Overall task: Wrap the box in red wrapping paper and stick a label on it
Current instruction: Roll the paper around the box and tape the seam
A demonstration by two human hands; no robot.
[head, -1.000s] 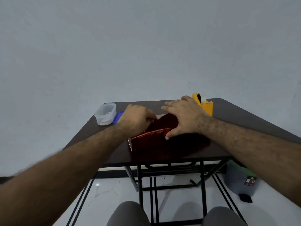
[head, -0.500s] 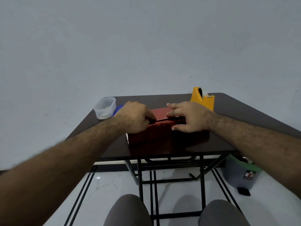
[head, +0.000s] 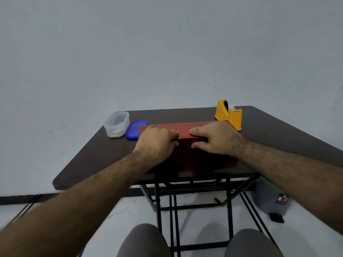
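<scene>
Your box [head: 184, 127], covered in red wrapping paper [head: 185, 156], sits at the middle of the counter [head: 89, 164], and the paper's near part runs down from the box's front face toward the counter's near edge, directly under your wrists. Beyond your fingertips the box's far edge is visible as a straight line, and past it lies a strip of bare counter up to the wall side. Your left hand [head: 156, 140] lies on the box's left half, fingers [head: 172, 133] curled over the top front edge and gripping the paper there. Your right hand [head: 215, 140] is on the right half, fingers [head: 196, 130] laid over the top and thumb pressed against the front face below, pinching the fold between them. The two sets of fingertips are near each other with a short stretch of red top between them. Just left of your left fingers, a blue lid [head: 134, 129] lies flat, touching or almost touching the box's left end, with a clear plastic container [head: 117, 124] beside it. Just beyond your right fingers stands a yellow tape dispenser [head: 229, 115], close to the box's far right corner. To the right of your right hand the counter is open out to its edge.
</scene>
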